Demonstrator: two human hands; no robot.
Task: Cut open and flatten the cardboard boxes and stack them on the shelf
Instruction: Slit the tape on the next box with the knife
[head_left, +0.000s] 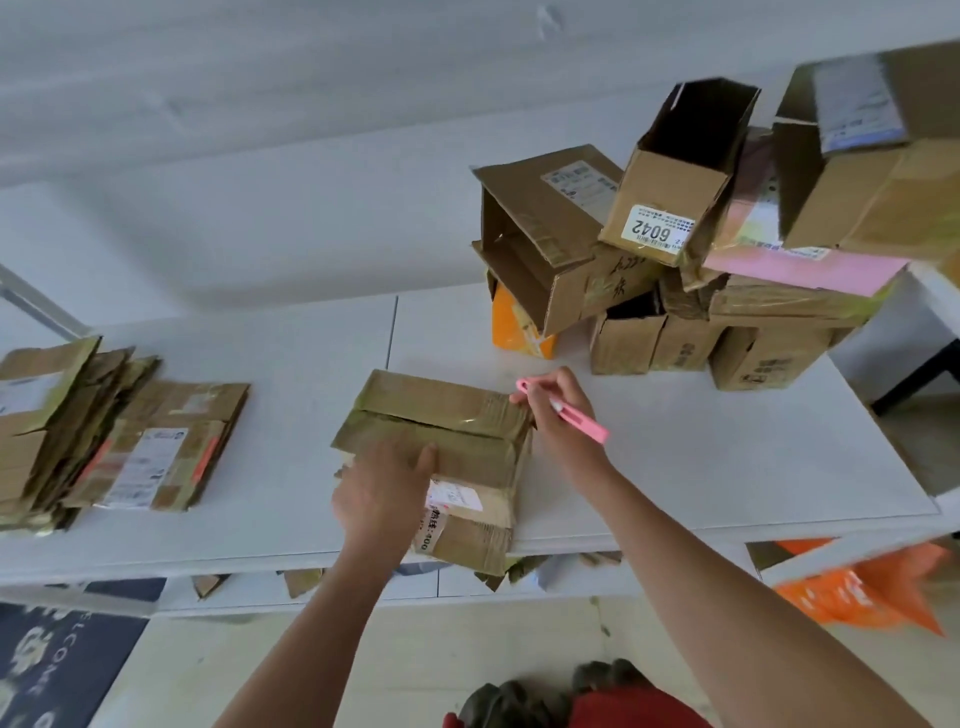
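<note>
A taped brown cardboard box (441, 426) stands on the white table (701, 467) near its front edge. My left hand (384, 488) presses on the box's near top and side, thumb along the top flap. My right hand (556, 410) grips a pink cutter (571, 413) at the box's right top corner, its tip against the tape. A pile of unflattened boxes (675, 249) rises at the back right. Flattened boxes (104, 441) lie stacked at the left of the table.
An orange packet (519, 327) leans under the pile. Orange plastic bags (857, 592) and cardboard scraps (306, 579) sit on the lower shelf beneath the table. A dark mat (52, 660) lies on the floor at left. The wall stands close behind.
</note>
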